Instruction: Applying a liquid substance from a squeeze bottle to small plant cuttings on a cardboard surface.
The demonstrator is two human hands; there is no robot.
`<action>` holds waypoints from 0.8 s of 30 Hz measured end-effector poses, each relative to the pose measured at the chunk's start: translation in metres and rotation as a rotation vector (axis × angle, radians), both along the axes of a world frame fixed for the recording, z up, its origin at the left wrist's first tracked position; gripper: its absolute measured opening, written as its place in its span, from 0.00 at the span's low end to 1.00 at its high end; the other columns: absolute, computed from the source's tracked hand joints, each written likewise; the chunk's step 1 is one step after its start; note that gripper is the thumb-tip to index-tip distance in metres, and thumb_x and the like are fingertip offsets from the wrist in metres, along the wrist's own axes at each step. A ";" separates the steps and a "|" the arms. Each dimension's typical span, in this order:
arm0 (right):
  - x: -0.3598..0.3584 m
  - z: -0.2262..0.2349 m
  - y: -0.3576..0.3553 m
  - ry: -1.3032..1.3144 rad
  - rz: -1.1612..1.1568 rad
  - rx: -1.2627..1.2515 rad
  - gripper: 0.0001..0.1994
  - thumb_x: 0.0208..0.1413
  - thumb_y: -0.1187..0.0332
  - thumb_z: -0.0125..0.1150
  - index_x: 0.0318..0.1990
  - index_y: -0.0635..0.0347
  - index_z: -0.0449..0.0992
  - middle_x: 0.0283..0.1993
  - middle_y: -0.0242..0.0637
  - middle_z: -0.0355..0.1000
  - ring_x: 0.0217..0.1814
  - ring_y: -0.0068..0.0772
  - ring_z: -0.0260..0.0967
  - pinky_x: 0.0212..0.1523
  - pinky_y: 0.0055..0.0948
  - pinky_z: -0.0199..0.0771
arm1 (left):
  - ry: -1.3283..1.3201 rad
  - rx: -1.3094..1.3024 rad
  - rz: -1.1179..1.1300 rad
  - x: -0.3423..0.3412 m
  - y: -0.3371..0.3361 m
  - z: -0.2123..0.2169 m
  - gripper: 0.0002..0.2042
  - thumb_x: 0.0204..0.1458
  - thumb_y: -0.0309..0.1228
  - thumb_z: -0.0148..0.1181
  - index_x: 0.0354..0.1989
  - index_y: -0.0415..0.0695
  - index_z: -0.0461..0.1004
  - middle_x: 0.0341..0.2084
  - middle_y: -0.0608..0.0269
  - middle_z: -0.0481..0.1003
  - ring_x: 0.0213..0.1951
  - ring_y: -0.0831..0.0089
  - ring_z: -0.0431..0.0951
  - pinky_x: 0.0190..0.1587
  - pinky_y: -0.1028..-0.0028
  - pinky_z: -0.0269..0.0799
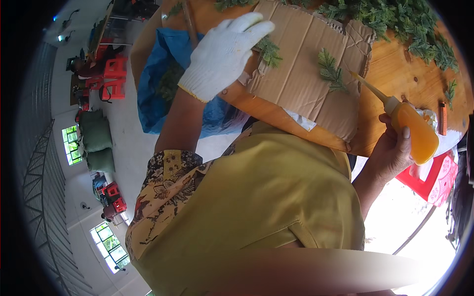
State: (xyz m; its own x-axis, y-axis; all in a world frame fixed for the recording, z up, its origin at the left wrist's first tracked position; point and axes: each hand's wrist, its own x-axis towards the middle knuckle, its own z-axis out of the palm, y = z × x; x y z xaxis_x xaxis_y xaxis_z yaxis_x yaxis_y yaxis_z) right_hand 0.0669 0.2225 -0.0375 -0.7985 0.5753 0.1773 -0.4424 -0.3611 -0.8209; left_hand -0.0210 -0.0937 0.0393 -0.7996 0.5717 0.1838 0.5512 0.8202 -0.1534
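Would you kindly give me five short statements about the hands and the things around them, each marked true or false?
1. The right hand is bare and holds a yellow-orange squeeze bottle with a long, thin nozzle. True.
2. The left hand wears a black leather glove. False: it wears a white knitted glove.
3. A brown corrugated cardboard sheet lies on the wooden tabletop. True.
4. The crumpled blue plastic bag is right of the cardboard sheet. False: it is to the left.
5. The leafy sprigs heaped at the picture's upper right are bright red. False: these sprigs are green.
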 end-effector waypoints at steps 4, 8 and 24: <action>0.000 0.003 -0.002 -0.010 0.004 0.003 0.25 0.49 0.71 0.66 0.53 0.70 0.65 0.49 0.58 0.70 0.46 0.46 0.74 0.32 0.38 0.85 | -0.090 -0.086 -0.067 -0.009 0.009 0.003 0.23 0.46 0.21 0.57 0.54 0.50 0.70 0.55 0.64 0.68 0.51 0.59 0.71 0.53 0.65 0.70; 0.000 0.006 -0.003 -0.012 -0.011 0.010 0.25 0.49 0.71 0.66 0.53 0.70 0.65 0.48 0.58 0.70 0.45 0.46 0.74 0.32 0.38 0.85 | -0.223 -0.012 -0.104 -0.017 0.006 -0.002 0.16 0.46 0.23 0.59 0.46 0.48 0.75 0.45 0.65 0.75 0.46 0.63 0.74 0.48 0.67 0.72; 0.005 0.031 -0.015 0.142 0.005 0.136 0.30 0.45 0.55 0.71 0.47 0.71 0.68 0.47 0.56 0.70 0.47 0.48 0.72 0.34 0.38 0.83 | -1.253 1.779 0.353 0.023 0.057 -0.027 0.14 0.57 0.29 0.55 0.50 0.36 0.70 0.33 0.57 0.77 0.27 0.71 0.79 0.24 0.75 0.73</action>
State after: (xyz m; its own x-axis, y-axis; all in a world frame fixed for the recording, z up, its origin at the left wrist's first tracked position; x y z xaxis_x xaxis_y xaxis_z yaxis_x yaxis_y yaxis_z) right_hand 0.0715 0.2074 -0.0064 -0.7630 0.5342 0.3640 -0.5555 -0.2540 -0.7918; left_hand 0.0016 -0.0364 0.0122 -0.8933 0.2904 -0.3431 -0.4210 -0.2731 0.8650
